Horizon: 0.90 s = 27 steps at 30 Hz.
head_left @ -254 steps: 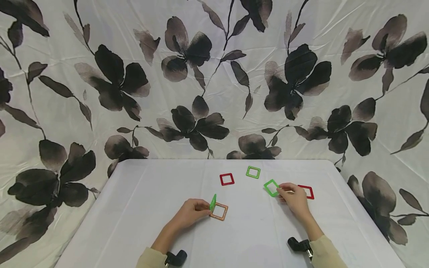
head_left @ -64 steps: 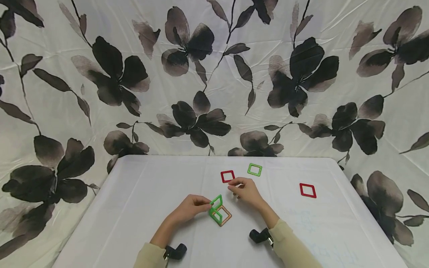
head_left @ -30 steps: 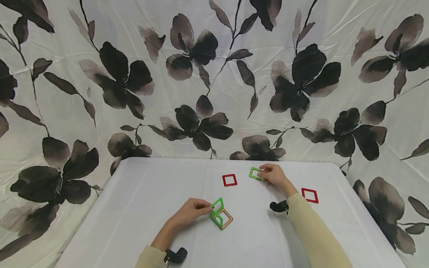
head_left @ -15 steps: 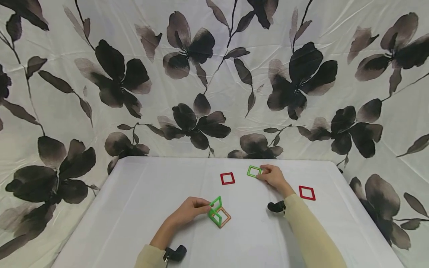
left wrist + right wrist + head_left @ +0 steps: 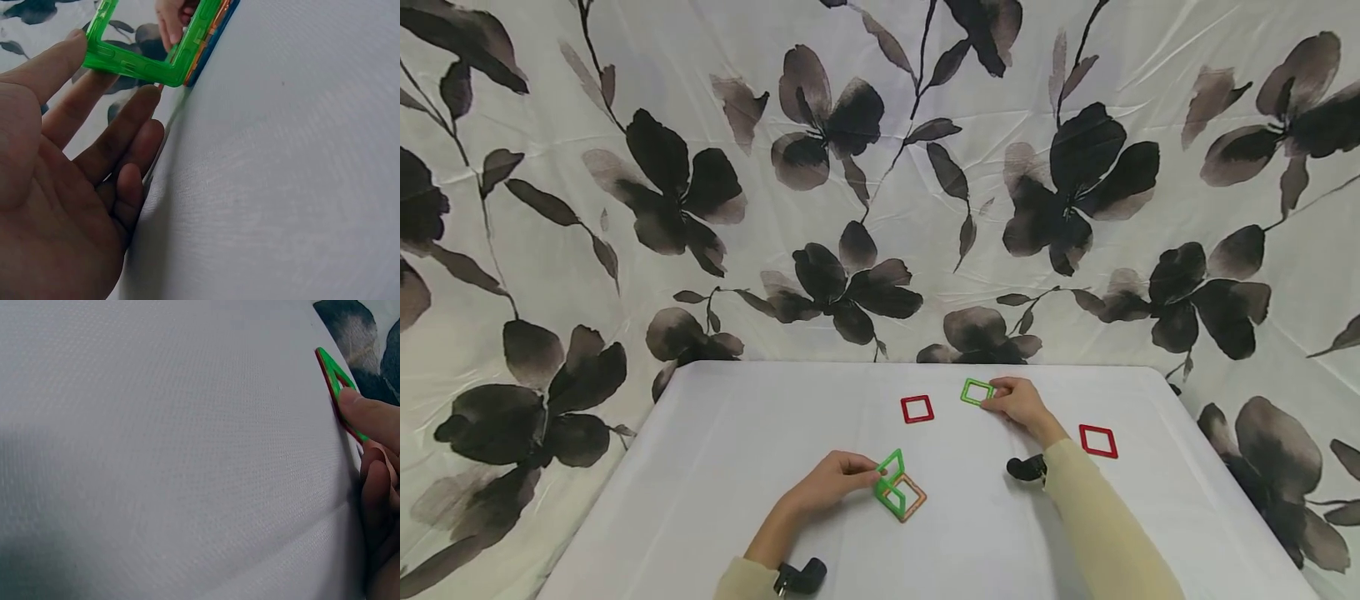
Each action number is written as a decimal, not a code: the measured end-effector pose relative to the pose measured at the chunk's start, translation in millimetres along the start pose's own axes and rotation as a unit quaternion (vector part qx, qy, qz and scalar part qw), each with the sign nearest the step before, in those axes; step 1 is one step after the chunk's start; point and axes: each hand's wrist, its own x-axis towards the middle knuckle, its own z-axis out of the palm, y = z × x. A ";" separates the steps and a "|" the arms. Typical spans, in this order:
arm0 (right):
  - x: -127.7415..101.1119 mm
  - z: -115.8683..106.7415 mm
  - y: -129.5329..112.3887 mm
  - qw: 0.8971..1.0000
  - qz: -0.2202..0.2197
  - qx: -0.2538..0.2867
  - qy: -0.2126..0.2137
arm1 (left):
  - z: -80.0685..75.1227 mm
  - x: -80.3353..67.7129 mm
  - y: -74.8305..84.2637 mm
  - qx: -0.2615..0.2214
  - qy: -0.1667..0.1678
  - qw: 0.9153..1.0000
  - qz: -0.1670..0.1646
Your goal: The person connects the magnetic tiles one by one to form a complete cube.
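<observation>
On table | left hand pinches upright green frame | right hand pinches green square

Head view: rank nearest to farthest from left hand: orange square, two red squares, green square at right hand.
From left hand:
1. Orange square, just right
2. Left red square, farther back
3. Green square, at right hand
4. Right red square, far right

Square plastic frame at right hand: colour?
Green square plastic frame, red along its underside; clearest in right wrist view.
</observation>
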 end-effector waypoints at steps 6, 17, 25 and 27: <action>-6.3 4.2 6.4 1.000 -0.008 0.015 0.018 | 5.3 -4.4 -3.2 -0.012 -0.007 1.000 -0.008; -12.2 4.3 -7.1 0.995 -0.007 0.076 0.062 | -3.8 1.4 10.6 -0.003 -0.002 1.000 -0.031; -33.7 8.0 -13.1 0.994 -0.069 0.061 0.058 | -0.3 1.1 7.1 -0.064 -0.006 0.997 -0.042; -39.0 9.0 -13.8 0.993 -0.081 0.055 0.060 | 0.6 1.7 4.8 -0.072 -0.010 0.997 -0.041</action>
